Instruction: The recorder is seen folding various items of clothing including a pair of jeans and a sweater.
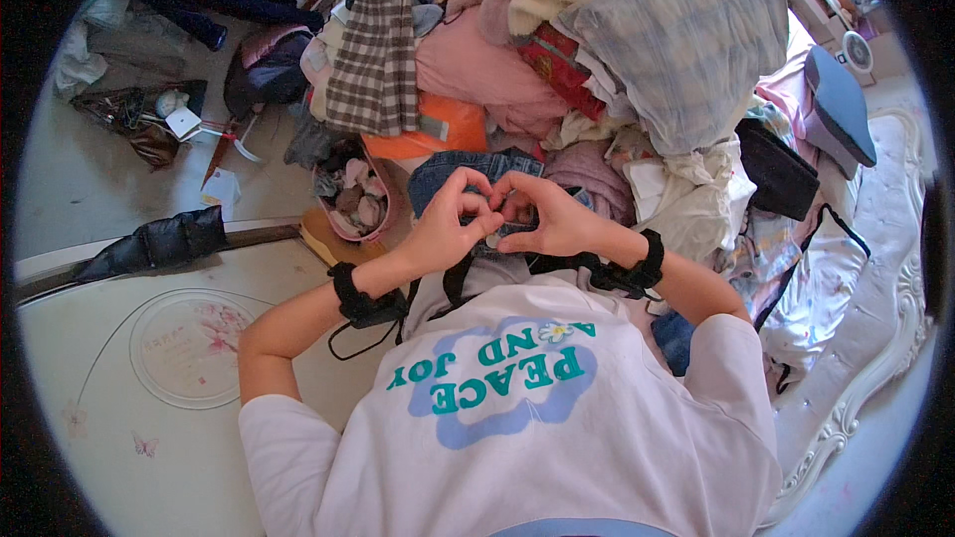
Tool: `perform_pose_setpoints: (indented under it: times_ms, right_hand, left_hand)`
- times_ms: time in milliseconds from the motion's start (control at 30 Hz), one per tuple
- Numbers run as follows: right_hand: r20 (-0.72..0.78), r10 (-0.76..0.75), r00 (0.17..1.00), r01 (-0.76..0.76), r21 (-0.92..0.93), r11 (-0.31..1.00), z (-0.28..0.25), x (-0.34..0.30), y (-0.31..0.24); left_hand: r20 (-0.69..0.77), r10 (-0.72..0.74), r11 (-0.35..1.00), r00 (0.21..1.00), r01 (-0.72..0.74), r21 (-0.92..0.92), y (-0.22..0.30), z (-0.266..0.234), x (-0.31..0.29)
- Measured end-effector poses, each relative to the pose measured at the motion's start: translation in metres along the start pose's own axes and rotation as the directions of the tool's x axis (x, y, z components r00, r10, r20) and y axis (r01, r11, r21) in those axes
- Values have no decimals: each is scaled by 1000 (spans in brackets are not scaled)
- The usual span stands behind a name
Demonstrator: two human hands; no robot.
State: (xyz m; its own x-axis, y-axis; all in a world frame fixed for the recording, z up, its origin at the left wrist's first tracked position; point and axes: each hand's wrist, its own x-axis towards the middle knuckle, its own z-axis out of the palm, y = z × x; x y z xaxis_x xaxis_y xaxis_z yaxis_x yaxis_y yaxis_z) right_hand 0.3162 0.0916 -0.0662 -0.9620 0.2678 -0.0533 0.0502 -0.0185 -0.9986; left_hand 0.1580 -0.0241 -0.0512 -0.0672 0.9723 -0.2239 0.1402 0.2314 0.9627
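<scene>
At your far left, a black padded item (154,247) lies along the edge of a pale panel (99,348). Next comes a pink basket (372,235) filled with small bundled fabrics (350,201), with a brown checked cloth (373,65) and an orange bag (460,119) beyond it. Your left hand (453,224) is released, fingers curved, its tips meeting those of your right hand (552,217) in a heart shape. Blue denim (430,177) lies behind and beneath both; I cannot tell whether they touch it. Your right hand is likewise curled and free. Farther right lie a plaid pillow (686,60), a black bag (776,169) and a white tufted headboard (796,418).
</scene>
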Motion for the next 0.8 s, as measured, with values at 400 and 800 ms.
perform_pose_setpoints:
  times_ms: [400,800]
  right_hand:
    - [-73,52,996,-53,-15,998,0,8,-9]
    - [73,-114,991,119,-62,991,-62,29,-75]
  left_hand:
    - [128,-72,968,989,101,-232,-8,-14,22]
    - [453,531,239,716,-640,730,82,-49,41]
